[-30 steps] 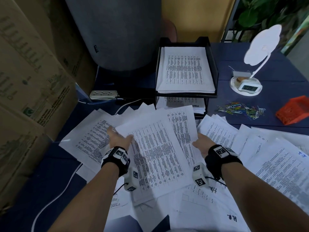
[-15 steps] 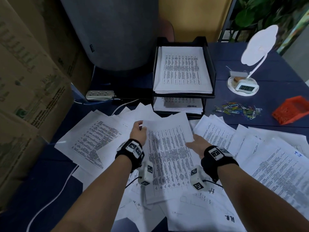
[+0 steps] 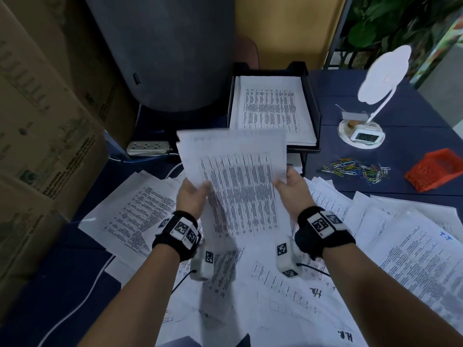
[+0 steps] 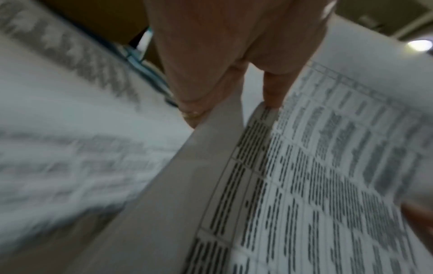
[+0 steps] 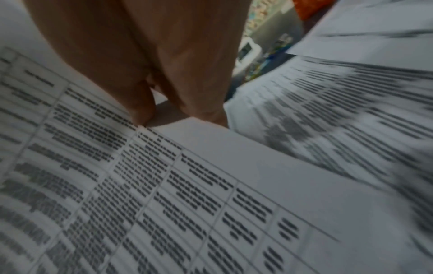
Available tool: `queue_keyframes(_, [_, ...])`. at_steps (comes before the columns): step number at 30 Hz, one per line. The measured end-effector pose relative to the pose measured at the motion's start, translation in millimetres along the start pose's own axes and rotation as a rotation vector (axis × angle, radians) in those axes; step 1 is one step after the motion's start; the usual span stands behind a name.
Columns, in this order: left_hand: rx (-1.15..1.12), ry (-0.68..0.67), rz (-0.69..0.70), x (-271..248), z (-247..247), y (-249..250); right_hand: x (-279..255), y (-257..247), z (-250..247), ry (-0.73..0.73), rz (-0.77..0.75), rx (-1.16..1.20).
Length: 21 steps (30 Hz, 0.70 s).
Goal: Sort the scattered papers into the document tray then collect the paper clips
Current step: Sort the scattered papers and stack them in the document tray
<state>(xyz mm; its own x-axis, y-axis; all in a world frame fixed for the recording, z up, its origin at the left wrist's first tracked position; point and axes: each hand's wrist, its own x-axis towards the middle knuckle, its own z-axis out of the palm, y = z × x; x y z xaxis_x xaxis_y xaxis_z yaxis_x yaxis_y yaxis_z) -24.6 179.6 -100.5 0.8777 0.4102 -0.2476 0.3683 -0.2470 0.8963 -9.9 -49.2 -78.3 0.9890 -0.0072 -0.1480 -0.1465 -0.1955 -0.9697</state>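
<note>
Both hands hold a small sheaf of printed sheets lifted off the desk in front of the black document tray. My left hand pinches its left edge, thumb on top. My right hand pinches its right edge. The same sheets fill both wrist views. The tray's top tier holds a paper stack. Many scattered papers cover the near desk. Coloured paper clips lie loose at the right.
An orange mesh basket sits right of the clips. A white desk lamp with clock base stands behind them. A power strip, a grey cylinder and cardboard boxes crowd the left; a white cable runs along the desk.
The hands drew sheets together on the desk, took hold of their side edges and raised them upward and forward toward the tray.
</note>
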Motion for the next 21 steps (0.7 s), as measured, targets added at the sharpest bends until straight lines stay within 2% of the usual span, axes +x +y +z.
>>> queue_keyframes(4, [-0.245, 0.101, 0.276, -5, -15, 54, 2, -40, 13, 0.099, -0.162, 0.089])
queue_keyframes(7, [-0.380, 0.087, 0.360, -3, -21, 64, 4, -47, 18, 0.103, -0.237, 0.068])
queue_keyframes(13, [-0.382, 0.006, 0.298, 0, -26, 49, 1, -38, 19, 0.050, -0.140, 0.085])
queue_keyframes(18, [-0.442, -0.055, 0.255, -2, -21, 61, 0, -45, 22, 0.061, -0.145, 0.113])
queue_keyframes(21, [-0.440, -0.027, 0.241, -1, -16, 63, 2, -47, 23, 0.084, -0.137, 0.124])
